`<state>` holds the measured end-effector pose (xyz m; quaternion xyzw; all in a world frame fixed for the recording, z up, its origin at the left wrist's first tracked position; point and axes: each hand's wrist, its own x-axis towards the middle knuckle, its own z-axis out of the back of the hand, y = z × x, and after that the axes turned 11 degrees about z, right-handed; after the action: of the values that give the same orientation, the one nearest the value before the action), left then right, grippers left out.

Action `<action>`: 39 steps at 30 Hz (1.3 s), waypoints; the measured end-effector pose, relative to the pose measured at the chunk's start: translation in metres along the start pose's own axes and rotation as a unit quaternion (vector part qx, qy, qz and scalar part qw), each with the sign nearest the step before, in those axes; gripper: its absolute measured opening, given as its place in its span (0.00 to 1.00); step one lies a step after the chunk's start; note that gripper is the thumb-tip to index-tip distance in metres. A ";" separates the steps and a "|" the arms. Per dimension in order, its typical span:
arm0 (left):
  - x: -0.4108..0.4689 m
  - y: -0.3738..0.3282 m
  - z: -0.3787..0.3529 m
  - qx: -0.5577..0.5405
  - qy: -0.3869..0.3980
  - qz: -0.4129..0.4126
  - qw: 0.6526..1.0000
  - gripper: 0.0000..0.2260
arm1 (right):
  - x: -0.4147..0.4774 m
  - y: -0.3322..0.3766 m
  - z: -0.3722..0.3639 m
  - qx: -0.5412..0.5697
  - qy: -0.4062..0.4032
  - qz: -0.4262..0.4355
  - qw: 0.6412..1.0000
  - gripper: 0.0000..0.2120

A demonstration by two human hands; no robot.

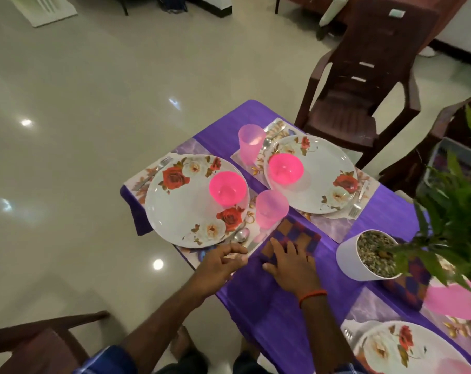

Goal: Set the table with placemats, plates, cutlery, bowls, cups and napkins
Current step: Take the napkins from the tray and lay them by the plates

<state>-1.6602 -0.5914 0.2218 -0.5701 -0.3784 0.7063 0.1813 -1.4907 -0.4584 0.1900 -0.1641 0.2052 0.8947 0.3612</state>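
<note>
A checked purple and orange napkin point(296, 237) lies on the purple tablecloth point(256, 300) beside the near floral plate point(185, 209). My right hand point(291, 261) presses flat on the napkin's near end. My left hand point(220, 261) hovers with loosely curled fingers over the placemat point(191, 256) corner, holding nothing, close to a spoon point(241, 234). Each of the two set places has a pink bowl point(227, 188) on its plate and a pale pink cup point(270, 209) beside it. The far plate point(318, 171) carries the other pink bowl point(285, 168), with a second cup point(250, 143) at its left.
A white pot point(363, 259) with pebbles and a green plant point(450, 201) stands right of my hands. Another checked napkin point(409, 287) and a third plate point(407, 346) lie at the lower right. Brown plastic chairs point(363, 85) surround the table. Forks point(358, 201) flank the plates.
</note>
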 end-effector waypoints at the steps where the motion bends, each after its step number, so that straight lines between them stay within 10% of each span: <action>1: -0.002 -0.003 0.010 0.009 -0.008 -0.016 1.000 0.09 | -0.001 0.012 0.011 0.020 -0.004 0.018 1.000 0.33; 9: -0.024 -0.022 0.104 0.167 -0.109 -0.188 0.962 0.15 | 0.014 0.134 0.058 0.091 -0.083 0.172 0.977 0.28; 24: -0.069 -0.004 0.278 0.449 -0.316 -0.197 0.812 0.38 | 0.066 0.302 0.078 0.007 -0.100 0.258 0.961 0.39; 39: 0.009 -0.047 0.408 0.454 -0.329 -0.134 0.817 0.38 | 0.221 0.380 0.116 0.008 -0.099 0.271 0.958 0.33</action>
<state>-2.0552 -0.6884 0.2771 -0.1006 -0.1250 0.9121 0.3772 -1.9298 -0.5230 0.2864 -0.0104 0.2123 0.9691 0.1252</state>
